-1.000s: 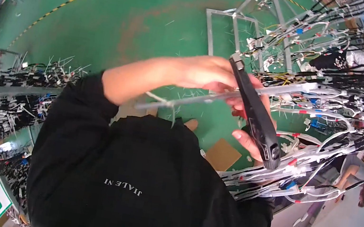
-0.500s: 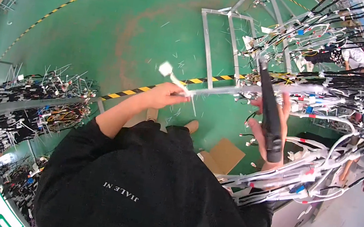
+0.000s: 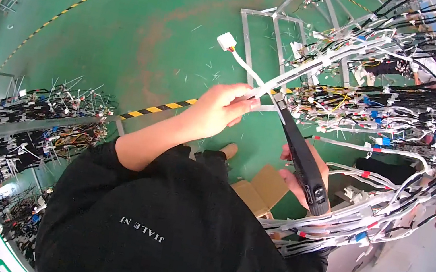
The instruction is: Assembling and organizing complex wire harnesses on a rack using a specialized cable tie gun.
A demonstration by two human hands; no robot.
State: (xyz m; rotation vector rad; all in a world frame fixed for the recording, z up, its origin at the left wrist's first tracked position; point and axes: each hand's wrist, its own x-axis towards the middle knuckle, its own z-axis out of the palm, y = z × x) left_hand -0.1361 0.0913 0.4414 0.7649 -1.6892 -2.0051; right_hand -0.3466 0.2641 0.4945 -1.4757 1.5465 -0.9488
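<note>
Head view: both hands work a white wire bundle at a harness rack.
Left hand (image 3: 216, 110) is pinched closed on the white wire bundle (image 3: 260, 88), which ends in a white connector (image 3: 226, 40) over the green floor (image 3: 131, 35). Right hand (image 3: 303, 176) is wrapped around a black cable-tie gun (image 3: 301, 153), whose nose touches the bundle just beside the left fingers. Wire harness rack (image 3: 395, 108) stands to the right; a cardboard box (image 3: 262, 187) lies below.

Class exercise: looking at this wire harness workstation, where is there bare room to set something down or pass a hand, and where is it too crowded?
Free: the green floor between the striped floor tape and the metal frame. Crowded: the harness rack by the right hand with its black tool, and the wire bundles beyond the left hand.
</note>
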